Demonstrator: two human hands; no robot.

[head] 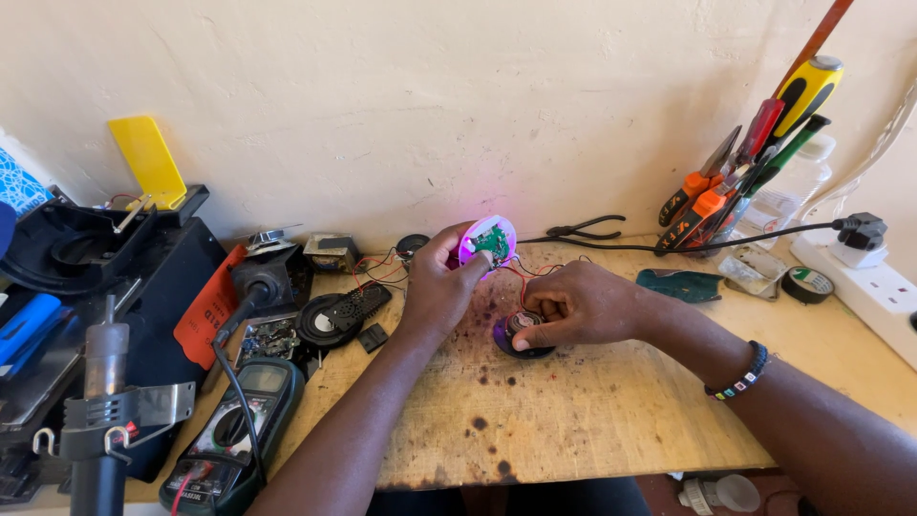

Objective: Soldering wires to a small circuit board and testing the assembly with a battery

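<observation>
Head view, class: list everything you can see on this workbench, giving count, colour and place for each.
Disc: one, glowing pink-white with green board, held up at centre.
Base: one, dark purple, bench centre.
Wires: several, red and black, behind the disc.
Multimeter: one, dark green, lower left.
Heat gun: one, grey and black, far left.
Speaker: one, black, left of centre.
Pliers: one, black, by the wall.
Screwdrivers: several, orange, red, yellow, upper right.
Tape: one roll, black, right.
Socket strip: one, white, far right.
Left hand: holds disc.
Right hand: on base.
</observation>
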